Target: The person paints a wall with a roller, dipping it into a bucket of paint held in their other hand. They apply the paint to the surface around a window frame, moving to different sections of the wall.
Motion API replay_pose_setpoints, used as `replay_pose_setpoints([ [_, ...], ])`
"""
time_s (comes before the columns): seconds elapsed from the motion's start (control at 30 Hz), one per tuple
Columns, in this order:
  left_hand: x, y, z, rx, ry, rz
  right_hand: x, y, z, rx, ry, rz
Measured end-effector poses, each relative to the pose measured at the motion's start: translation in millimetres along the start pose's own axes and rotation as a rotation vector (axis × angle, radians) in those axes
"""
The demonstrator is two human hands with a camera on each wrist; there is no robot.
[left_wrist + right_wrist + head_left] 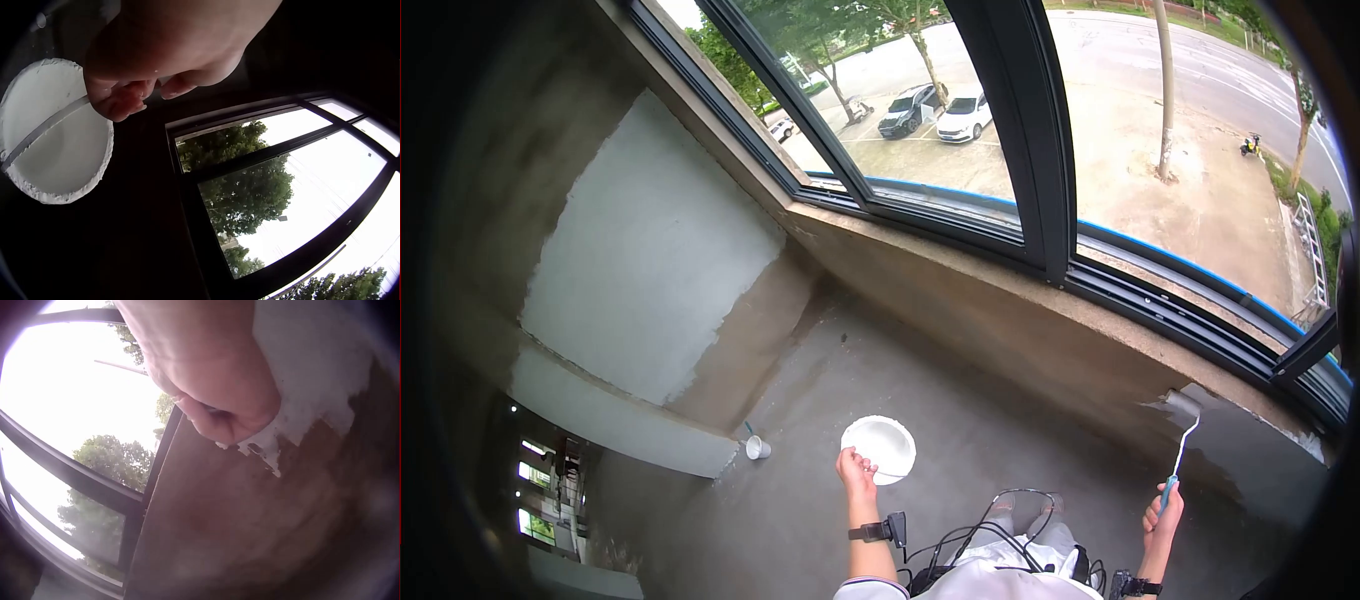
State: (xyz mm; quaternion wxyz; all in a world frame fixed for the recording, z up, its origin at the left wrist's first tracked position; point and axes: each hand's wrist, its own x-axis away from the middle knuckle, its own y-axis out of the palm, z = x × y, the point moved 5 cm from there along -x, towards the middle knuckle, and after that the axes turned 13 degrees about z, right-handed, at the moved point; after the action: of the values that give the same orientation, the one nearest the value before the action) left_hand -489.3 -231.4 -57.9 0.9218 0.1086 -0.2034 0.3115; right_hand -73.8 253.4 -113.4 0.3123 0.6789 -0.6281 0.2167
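Note:
My left hand (pixel 856 472) grips the handle (pixel 47 125) of a white bucket (pixel 911 462), whose rim is crusted with paint. Pale liquid shows inside it in the left wrist view. On the right, my right hand (pixel 1162 512) holds a paint roller by its blue grip (pixel 1169 492), fingers curled round it. The roller's sleeve (pixel 1183 403) is up at the low wall under the window sill, beside a wet grey-white patch (pixel 1250 440). In the right wrist view the fist (pixel 219 381) hides the roller, with ragged-edged pale coating (pixel 306 375) on the brown wall behind.
Dark-framed windows (pixel 1045 140) run above the sill (pixel 970 262). A small white cup (pixel 757 448) with a stick in it stands on the grey floor (pixel 800 530) at left. The left wall bears a large pale painted area (pixel 650 250). Black cables (pixel 960 540) loop across my waist.

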Motion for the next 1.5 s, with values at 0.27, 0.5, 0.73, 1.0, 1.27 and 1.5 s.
replay_pose_setpoints([
  [0.27, 26, -15, 20, -0.027, 0.009, -0.033, -103, -11, 80, 0.065, 0.086, 0.054],
  [0.5, 7, -28, 18, -0.075, -0.008, -0.041, -134, -12, 93, 0.11, 0.1, 0.114],
  [0.73, -16, -22, -8, -0.085, -0.073, -0.075, -3, 9, -13, 0.058, 0.026, 0.04],
  [1.0, -7, -6, -35, -0.113, -0.147, -0.106, -45, 8, 0, 0.108, 0.096, -0.003],
  [1.27, 29, 9, -34, -0.206, -0.049, -0.17, -150, 15, 86, 0.036, 0.356, 0.012],
  [1.5, 33, 68, -60, -0.315, -0.079, -0.278, -34, 17, -1, -0.019, 0.174, -0.072],
])
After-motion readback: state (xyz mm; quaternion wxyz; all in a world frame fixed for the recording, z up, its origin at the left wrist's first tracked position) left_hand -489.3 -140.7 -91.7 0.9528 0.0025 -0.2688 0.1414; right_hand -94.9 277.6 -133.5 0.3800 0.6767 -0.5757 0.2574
